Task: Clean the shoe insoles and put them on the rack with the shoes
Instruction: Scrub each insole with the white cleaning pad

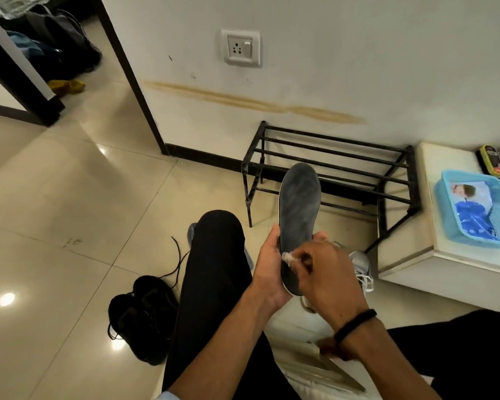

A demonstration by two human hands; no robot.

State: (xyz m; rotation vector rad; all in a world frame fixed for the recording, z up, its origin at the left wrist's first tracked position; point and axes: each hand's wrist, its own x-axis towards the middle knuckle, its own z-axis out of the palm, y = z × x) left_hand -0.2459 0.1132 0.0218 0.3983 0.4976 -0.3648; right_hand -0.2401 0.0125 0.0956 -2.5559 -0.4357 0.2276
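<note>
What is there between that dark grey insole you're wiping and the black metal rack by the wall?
Nothing visible blocks it. The dark grey foam insole, held by the left hand and wiped by the right hand, rises just in front of the black metal rack, whose bars show no shoes.

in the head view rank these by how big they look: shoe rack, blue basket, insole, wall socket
1. shoe rack
2. blue basket, cut off at the frame edge, so unsure against the insole
3. insole, nearer the camera
4. wall socket
</note>
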